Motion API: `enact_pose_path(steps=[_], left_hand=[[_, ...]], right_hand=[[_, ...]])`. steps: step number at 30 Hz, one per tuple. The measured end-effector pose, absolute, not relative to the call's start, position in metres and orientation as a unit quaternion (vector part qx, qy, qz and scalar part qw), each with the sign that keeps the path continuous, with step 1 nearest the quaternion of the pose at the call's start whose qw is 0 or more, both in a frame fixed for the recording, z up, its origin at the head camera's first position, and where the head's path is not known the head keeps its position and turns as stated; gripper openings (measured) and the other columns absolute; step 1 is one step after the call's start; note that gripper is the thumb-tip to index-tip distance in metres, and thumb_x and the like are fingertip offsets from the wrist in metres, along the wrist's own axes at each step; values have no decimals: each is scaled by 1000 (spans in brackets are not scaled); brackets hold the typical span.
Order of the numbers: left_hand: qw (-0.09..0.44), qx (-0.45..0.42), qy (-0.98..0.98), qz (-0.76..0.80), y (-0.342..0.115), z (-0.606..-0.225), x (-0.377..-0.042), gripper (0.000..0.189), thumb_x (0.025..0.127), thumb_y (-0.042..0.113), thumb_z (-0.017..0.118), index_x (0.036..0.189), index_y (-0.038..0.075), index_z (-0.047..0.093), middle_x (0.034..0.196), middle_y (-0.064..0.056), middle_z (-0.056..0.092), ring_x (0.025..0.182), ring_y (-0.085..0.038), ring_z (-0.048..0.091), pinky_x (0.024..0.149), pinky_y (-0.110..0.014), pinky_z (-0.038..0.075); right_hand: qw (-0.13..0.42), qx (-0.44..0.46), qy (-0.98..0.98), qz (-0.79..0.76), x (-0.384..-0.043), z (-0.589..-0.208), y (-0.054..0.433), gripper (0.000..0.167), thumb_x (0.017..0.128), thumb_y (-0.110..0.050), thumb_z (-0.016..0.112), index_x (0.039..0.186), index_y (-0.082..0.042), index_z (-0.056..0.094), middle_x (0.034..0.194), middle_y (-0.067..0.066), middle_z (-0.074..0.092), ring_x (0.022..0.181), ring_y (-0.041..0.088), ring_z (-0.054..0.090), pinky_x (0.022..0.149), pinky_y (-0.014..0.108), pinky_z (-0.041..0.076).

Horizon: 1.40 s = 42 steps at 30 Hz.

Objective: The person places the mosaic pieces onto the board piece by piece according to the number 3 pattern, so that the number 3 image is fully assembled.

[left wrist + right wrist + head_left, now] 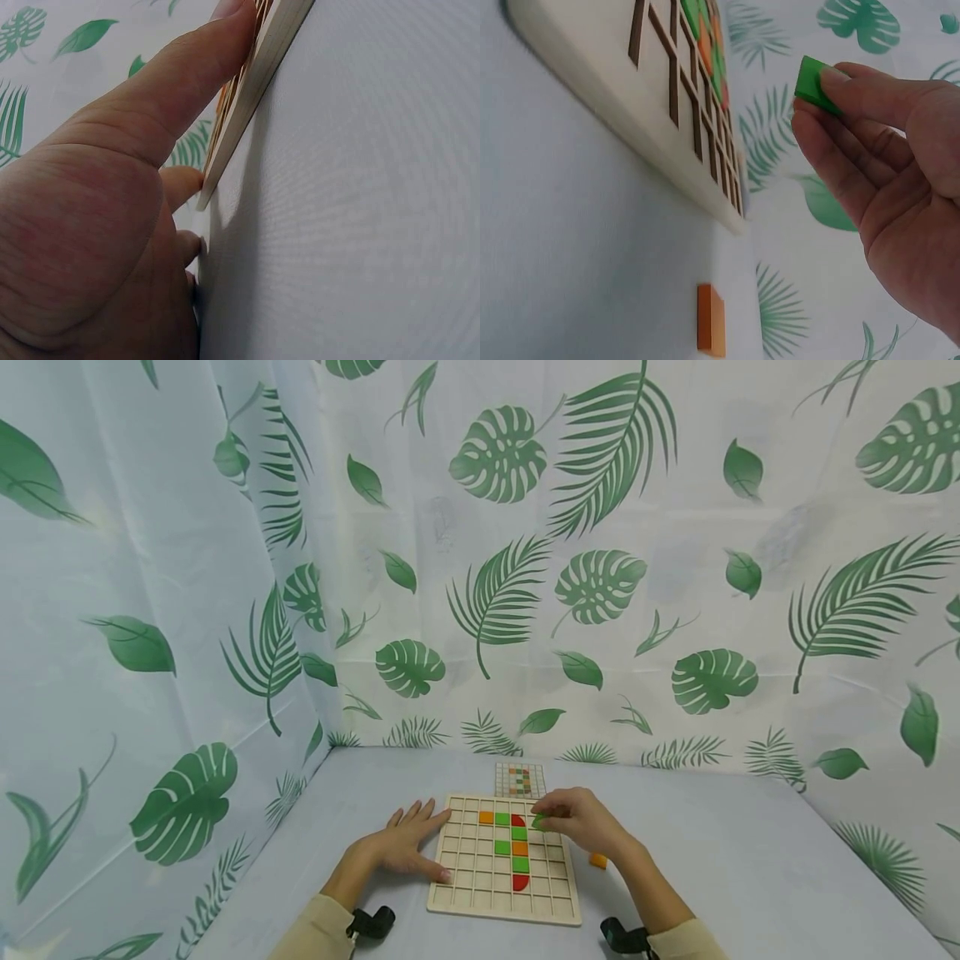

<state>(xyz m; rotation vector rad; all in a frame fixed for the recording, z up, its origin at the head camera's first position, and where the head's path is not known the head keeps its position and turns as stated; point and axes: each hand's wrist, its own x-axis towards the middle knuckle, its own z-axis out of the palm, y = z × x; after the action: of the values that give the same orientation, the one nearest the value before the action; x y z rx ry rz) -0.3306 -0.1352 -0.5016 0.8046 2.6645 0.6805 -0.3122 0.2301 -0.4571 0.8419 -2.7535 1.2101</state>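
A wooden grid board point(468, 897) lies on the table with several green, orange and red tiles set in its squares. My right hand point(581, 820) pinches a green tile point(816, 86) between thumb and fingers, raised over the board's upper right part. At the board's left side my left hand point(405, 842) lies with spread, fairly straight fingers, its thumb and index finger touching the edge. In the left wrist view the thumb point(165, 82) reaches onto the board's rim point(247, 105). One orange tile point(711, 321) lies on the table right of the board, below the right hand.
Behind the board is a small pattern card point(502, 783) showing a grid with coloured squares. The pale table point(712, 877) stretches out on both sides. White curtains point(660, 568) printed with green leaves stand at the back and left. Dark wrist devices point(372, 923) sit near the cuffs.
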Motion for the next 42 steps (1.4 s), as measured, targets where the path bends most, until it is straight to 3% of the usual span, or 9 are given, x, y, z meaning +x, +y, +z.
enact_pose_path(steps=[12, 22, 31, 36, 42], left_hand=[[138, 271, 923, 235, -134, -501, -330, 116, 77, 73, 77, 167, 21, 24, 174, -20, 9, 162, -43, 2, 128, -66, 2], [140, 278, 921, 234, -134, -501, -331, 116, 78, 72, 76, 168, 21, 23, 175, -20, 8, 162, -43, 2, 128, -66, 2], [138, 280, 921, 233, -135, -499, -330, 116, 79, 73, 76, 168, 21, 23, 175, -20, 8, 162, -43, 1, 128, -66, 1], [138, 280, 921, 234, -135, -500, -330, 116, 79, 73, 76, 168, 21, 23, 175, -20, 8, 162, -43, 1, 128, -65, 1], [141, 281, 919, 237, -136, -500, -329, 116, 78, 72, 77, 167, 20, 24, 174, -21, 8, 162, -43, 1, 128, -66, 1]], right_hand=[[10, 303, -865, 399, -316, -452, 194, 19, 97, -9, 73, 114, -11, 80, 110, 8, 78, 85, 10, 68, 76, 24, 59], [7, 297, -874, 385, -311, -456, 172, 18, 95, -8, 75, 111, -13, 80, 103, -2, 75, 83, 13, 64, 71, 24, 56], [2, 303, -877, 374, -309, -458, 169, 19, 94, -8, 76, 112, -9, 79, 98, -3, 73, 75, 11, 62, 66, 24, 56], [-14, 301, -879, 368, -310, -459, 168, 19, 94, -11, 78, 112, -8, 80, 99, -5, 74, 78, 11, 62, 68, 24, 55], [-71, 315, -871, 371, -308, -460, 168, 13, 93, -11, 79, 105, -9, 82, 99, -3, 78, 80, 10, 66, 68, 25, 56]])
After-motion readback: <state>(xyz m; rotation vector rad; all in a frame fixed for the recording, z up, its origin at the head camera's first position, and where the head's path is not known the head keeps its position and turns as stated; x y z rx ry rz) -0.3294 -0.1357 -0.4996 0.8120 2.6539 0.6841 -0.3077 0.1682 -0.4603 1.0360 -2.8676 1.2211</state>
